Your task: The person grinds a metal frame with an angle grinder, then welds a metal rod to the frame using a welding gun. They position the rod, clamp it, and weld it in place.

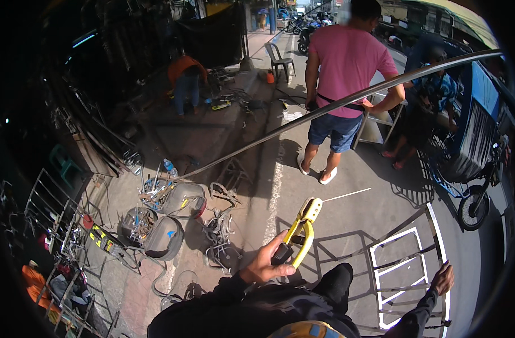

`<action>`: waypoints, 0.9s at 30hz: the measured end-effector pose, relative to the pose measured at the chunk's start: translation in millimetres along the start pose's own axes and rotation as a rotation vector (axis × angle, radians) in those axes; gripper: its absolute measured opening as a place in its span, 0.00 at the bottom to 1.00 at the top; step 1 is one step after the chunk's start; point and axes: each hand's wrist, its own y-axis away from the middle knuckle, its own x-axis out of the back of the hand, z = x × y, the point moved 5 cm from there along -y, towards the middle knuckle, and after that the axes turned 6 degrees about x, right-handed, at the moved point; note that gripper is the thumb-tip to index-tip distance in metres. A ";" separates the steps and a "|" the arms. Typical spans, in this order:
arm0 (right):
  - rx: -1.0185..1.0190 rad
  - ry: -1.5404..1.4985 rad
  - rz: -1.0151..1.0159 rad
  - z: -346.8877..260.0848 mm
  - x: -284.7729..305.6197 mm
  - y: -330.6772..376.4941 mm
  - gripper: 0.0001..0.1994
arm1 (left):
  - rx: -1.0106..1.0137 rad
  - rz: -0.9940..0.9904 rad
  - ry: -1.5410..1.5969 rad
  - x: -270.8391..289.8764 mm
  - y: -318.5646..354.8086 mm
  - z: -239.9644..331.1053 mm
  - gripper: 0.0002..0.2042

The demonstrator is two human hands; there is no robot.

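My left hand [263, 266] is wrapped around the black grip of a yellow welding electrode holder [308, 213], at the middle of the view. A thin electrode rod [347, 195] sticks out of its jaws to the right, its tip in the air. At the lower right, my right hand [443, 279] is closed on the outer bar of a metal frame [439, 239]. The frame has pale bars lit by the sun and darker crosspieces. Between the hands, my dark-clad knee [333, 284] shows.
A long metal pipe [325, 109] crosses the view diagonally. Beyond it stands a person in a pink shirt [350, 67]. A blue motor tricycle [466, 129] is at right with someone beside it. Open tool bags [163, 236], cables and metal racks [49, 197] lie left; another person [187, 76] bends over farther back.
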 end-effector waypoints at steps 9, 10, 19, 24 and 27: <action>0.004 0.046 0.014 48.6 -28.4 -75.7 0.23 | 0.094 0.077 -0.042 -21.2 -21.3 -19.1 0.51; 0.011 0.048 0.034 54.9 -32.4 -84.2 0.23 | 0.113 0.090 -0.057 -25.9 -26.7 -24.2 0.51; 0.125 0.000 0.100 69.3 -17.0 -145.1 0.22 | 0.258 0.144 -0.106 -90.2 -82.1 -71.8 0.46; 0.138 -0.103 -0.311 70.1 -10.3 -135.2 0.25 | 0.333 0.106 0.006 -109.7 -98.7 -81.8 0.42; 0.251 -0.018 -0.259 56.3 -3.0 -104.3 0.14 | 0.376 0.118 0.100 -103.2 -89.7 -85.4 0.38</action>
